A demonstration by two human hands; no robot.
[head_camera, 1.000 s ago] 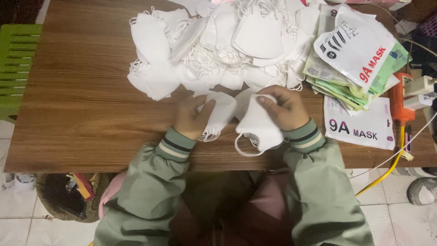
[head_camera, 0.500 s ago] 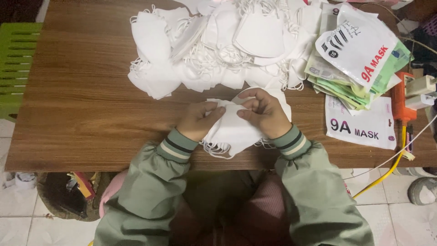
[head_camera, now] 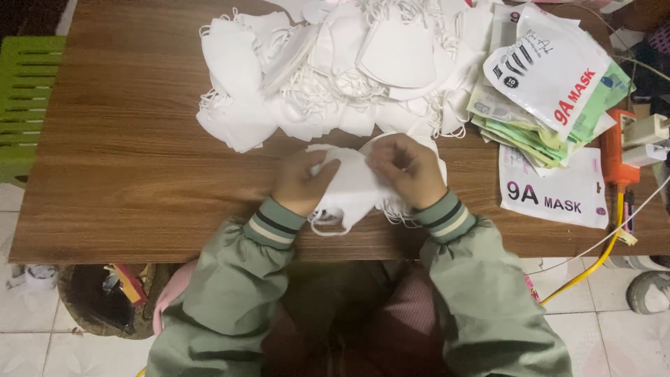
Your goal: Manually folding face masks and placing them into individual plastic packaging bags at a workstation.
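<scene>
White masks, a small stack of uncertain count, pinched between both hands at the bench's near edge. Left hand grips the left side, right hand the right. Beyond: one loose heap of white masks. Right: one stack of printed pouches, one flat pouch.

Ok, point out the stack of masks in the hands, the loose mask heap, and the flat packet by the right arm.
stack of masks [head_camera: 352, 188], head view, on the white cloth between both hands.
mask heap [head_camera: 335, 77], head view, on its middle.
flat packet [head_camera: 558, 192], head view, on its white face.
</scene>
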